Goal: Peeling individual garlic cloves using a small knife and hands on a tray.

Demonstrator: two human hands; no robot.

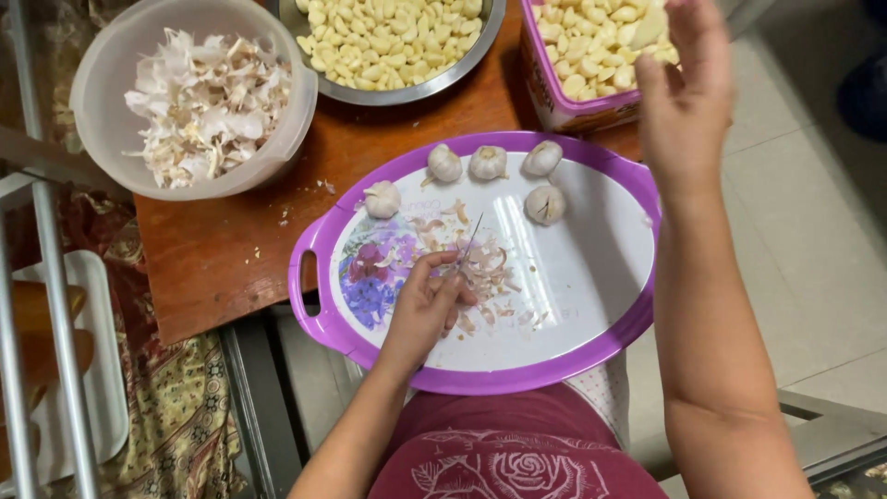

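The oval white plastic tray with a purple rim (591,356) is lying on the brown wooden tabletop (222,249), carrying five whole white garlic bulbs (488,163) along its far edge. The left hand (427,310), nearer them, is closing its grip around a small thin-bladed knife (469,245) pointing far-right toward the bulbs. The right hand (686,102) is hovering loosely open, holding nothing, over the purple plastic tub of peeled cloves (577,113).

My left hand (427,300) rests on the purple-rimmed tray (591,356), fingers closed around a small knife (469,246) whose blade points up over the scattered garlic skins (480,268). My right hand (682,102) is raised, fingers loosely open, over the purple tub of peeled cloves (582,55). Five whole garlic bulbs (488,163) lie along the tray's far edge, near the steel bowl of cloves (388,42) and the plastic bowl of peels (199,97).
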